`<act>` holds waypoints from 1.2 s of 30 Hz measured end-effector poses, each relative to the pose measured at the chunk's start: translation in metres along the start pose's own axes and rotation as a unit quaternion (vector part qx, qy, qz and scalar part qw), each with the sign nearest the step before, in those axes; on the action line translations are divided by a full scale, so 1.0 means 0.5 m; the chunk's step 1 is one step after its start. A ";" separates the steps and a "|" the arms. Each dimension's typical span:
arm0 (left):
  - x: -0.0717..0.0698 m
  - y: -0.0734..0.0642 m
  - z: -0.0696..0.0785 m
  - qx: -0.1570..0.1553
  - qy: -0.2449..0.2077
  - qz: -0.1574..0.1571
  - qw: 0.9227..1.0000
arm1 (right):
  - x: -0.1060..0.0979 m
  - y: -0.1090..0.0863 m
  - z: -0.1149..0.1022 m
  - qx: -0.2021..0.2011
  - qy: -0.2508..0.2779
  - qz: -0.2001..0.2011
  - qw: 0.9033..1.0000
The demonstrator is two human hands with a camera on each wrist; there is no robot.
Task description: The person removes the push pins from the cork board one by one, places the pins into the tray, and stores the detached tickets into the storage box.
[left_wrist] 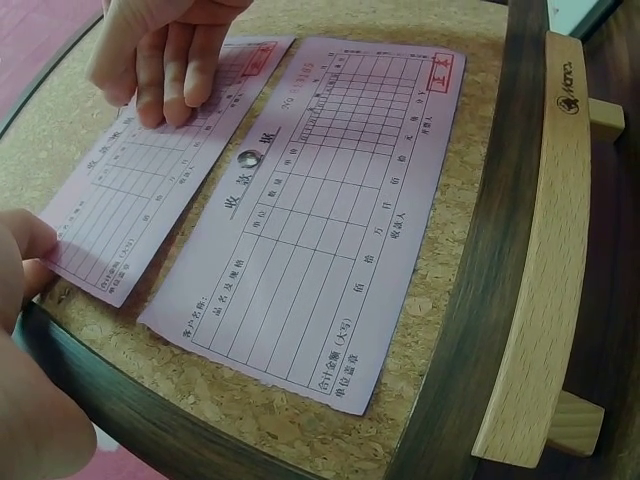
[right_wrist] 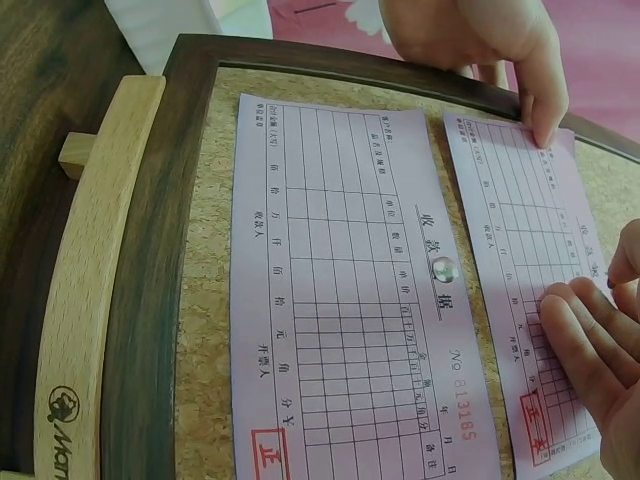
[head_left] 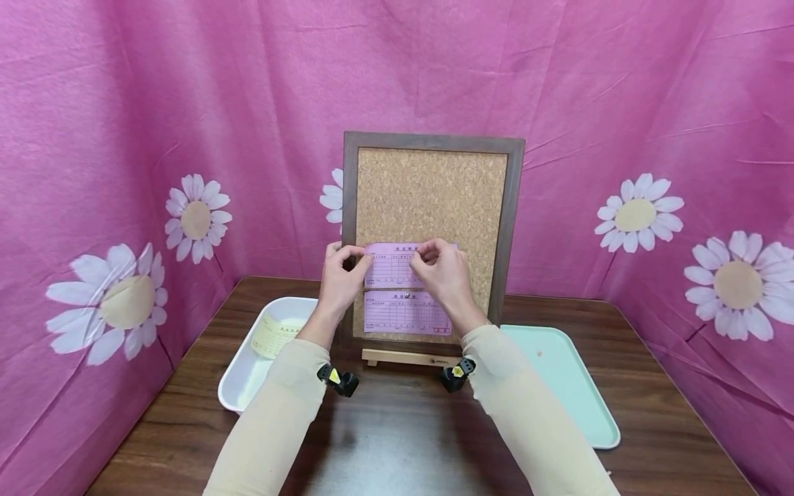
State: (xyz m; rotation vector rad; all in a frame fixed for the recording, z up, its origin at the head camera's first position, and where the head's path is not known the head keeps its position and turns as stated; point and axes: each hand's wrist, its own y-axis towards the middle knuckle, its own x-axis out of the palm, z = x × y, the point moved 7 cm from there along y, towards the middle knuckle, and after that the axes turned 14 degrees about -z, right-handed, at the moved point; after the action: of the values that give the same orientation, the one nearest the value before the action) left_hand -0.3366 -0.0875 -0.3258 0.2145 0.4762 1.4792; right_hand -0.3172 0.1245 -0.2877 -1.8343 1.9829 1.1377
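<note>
An upper pink receipt slip (head_left: 387, 267) lies against the framed corkboard (head_left: 434, 196). My left hand (head_left: 343, 275) pinches its left edge, beside the frame. Over its right part is my right hand (head_left: 445, 272): thumb and index finger come together near the printed heading, and the other fingers (right_wrist: 590, 340) rest on the paper. Anything between that thumb and finger is hidden. Just below, a second pink receipt slip (left_wrist: 320, 220) is fixed to the cork by a round silvery pushpin (right_wrist: 445, 270) through its heading.
The board stands on a wooden easel (head_left: 403, 357) on a dark wood table (head_left: 384, 441). To the left, a white tray (head_left: 231, 386) holds yellowish slips (head_left: 273, 336). At the right lies a mint-green tray (head_left: 577, 386) with a tiny object (head_left: 540, 353) on it. Pink curtains surround the table.
</note>
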 end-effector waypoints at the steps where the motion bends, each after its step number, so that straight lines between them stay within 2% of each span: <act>1: 0.000 0.000 0.000 0.000 0.000 0.001 1.000 | -0.001 0.000 0.000 -0.001 0.002 0.000 1.000; 9: -0.009 -0.004 0.002 0.006 -0.017 0.019 1.000 | -0.004 -0.003 0.003 -0.004 0.011 0.002 1.000; 20: -0.027 -0.002 0.000 0.013 -0.055 0.065 0.996 | -0.014 -0.014 0.010 -0.016 0.032 0.011 0.999; 28: -0.047 -0.005 -0.003 0.009 -0.038 0.087 0.995 | -0.021 -0.024 0.009 -0.034 0.052 0.019 0.998; 36: -0.067 -0.013 -0.004 0.009 -0.018 0.096 0.995 | -0.036 -0.035 0.019 -0.045 0.057 0.038 0.997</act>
State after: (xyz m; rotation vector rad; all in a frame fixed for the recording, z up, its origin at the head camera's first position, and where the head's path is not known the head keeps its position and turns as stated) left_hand -0.3323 -0.1213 -0.3243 0.3071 0.4498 1.6557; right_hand -0.3005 0.1454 -0.2898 -1.9239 2.1131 1.1877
